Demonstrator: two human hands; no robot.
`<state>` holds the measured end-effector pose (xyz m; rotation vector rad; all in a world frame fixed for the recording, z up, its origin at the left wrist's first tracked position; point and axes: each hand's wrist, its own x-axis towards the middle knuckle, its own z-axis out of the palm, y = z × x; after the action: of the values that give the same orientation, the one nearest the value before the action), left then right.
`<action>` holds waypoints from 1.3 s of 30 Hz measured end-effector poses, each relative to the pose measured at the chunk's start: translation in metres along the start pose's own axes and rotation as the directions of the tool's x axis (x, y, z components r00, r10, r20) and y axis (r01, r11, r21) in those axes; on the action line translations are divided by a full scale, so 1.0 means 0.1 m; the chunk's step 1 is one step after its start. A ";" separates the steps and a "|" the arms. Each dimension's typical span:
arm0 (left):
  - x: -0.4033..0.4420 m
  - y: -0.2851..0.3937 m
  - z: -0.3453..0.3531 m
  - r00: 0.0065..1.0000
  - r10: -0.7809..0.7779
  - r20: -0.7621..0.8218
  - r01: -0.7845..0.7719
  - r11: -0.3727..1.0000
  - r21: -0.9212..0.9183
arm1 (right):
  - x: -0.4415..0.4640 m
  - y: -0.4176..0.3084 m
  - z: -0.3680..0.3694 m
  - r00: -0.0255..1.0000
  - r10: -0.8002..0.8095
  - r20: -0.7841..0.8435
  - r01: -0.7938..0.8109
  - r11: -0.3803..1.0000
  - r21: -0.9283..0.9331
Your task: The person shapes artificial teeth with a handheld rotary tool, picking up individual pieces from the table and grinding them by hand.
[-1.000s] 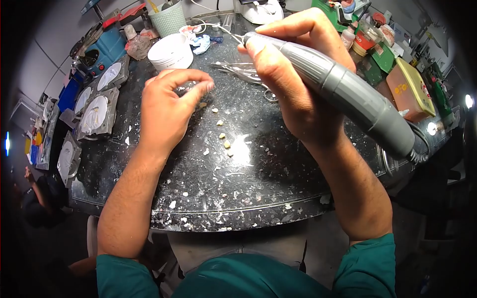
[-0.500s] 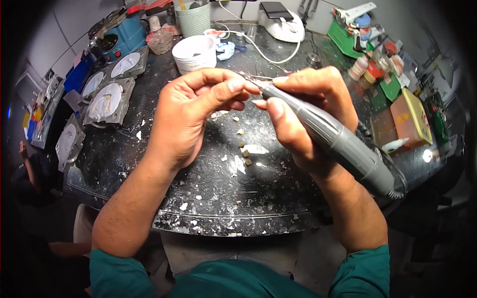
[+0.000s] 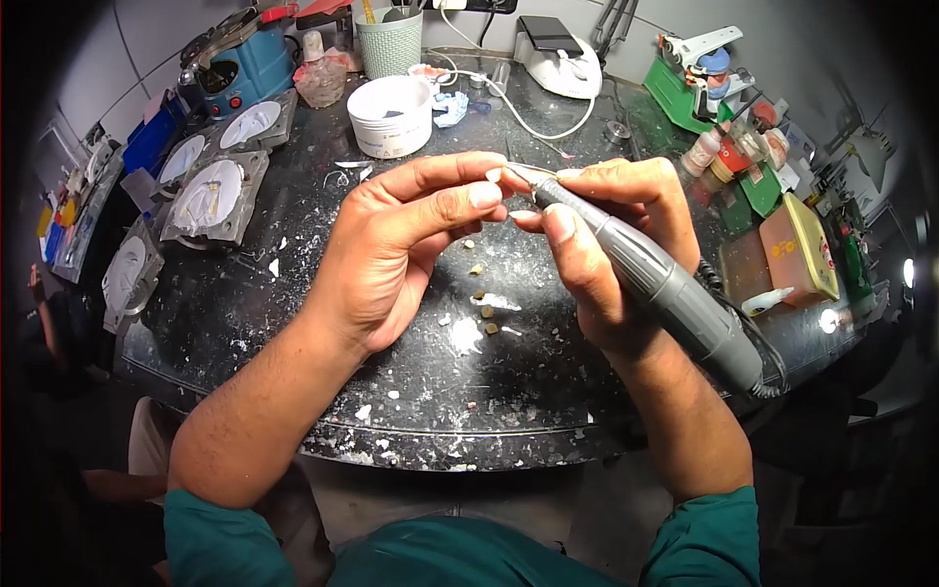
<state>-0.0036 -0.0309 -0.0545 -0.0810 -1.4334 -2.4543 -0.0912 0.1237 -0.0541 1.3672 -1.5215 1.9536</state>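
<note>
My right hand (image 3: 621, 245) is wrapped round a grey rotary handpiece (image 3: 675, 293), held slanting with its narrow nose up and to the left. Its coiled cord (image 3: 773, 377) loops from the back end. My left hand (image 3: 401, 240) pinches a small pale piece (image 3: 494, 176) between thumb and index finger, mostly hidden by the fingertips. The handpiece's thin tip is close beside that piece; whether they touch I cannot tell. Below the hands, several small yellowish-brown bits (image 3: 488, 312) lie in a rough line on the black bench (image 3: 391, 391).
Plaster models in grey metal flasks (image 3: 210, 201) stand at the left, near a blue machine (image 3: 245, 73). A white tub (image 3: 389, 117) sits behind my hands, with a white device (image 3: 559, 68) farther back. Green bins (image 3: 675, 98) and a yellow-lidded box (image 3: 807, 245) are at the right.
Both hands have shifted slightly down and to the right in view, staying close together. The left finger and thumb have closed up around the pale piece. The view has tilted a little.
</note>
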 end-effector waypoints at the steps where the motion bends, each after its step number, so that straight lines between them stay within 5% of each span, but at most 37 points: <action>1: 0.00 0.00 0.00 1.000 0.007 0.006 -0.007 1.000 -0.001 | 0.00 0.00 0.00 1.000 -0.012 0.002 0.012 1.000 -0.007; 18: -0.02 0.01 -0.03 0.998 0.019 0.062 -0.017 0.999 -0.027 | 0.09 -0.06 -0.10 0.971 -0.175 0.164 0.205 0.960 -0.189; 39: -0.02 0.00 -0.03 0.989 0.122 0.080 -0.127 0.991 0.052 | 0.06 -0.15 -0.10 0.983 -0.095 0.157 0.129 0.966 -0.224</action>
<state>-0.0012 -0.0331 -0.0563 -0.2478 -1.4822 -2.3313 -0.0886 0.1366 -0.0408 1.4829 -1.6397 1.5817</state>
